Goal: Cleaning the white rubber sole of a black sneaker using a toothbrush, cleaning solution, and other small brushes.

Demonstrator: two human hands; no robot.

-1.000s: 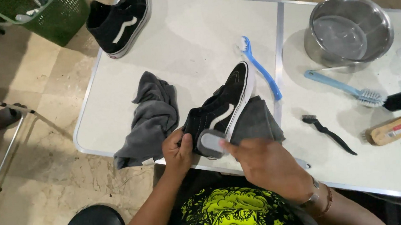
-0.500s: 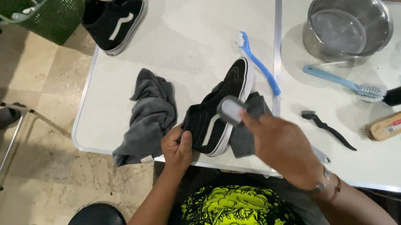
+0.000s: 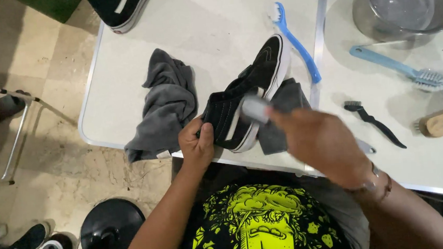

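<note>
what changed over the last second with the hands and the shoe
The right hand carried its small grey block from the heel end of the black shoe up along its side, toward the middle. The left hand kept its grip on the heel. The grey cloth, blue toothbrush, black brush and metal bowl stayed put on the table.

Matt suede shoe (image 3: 248, 94); shiny metal bowl (image 3: 410, 2).
</note>
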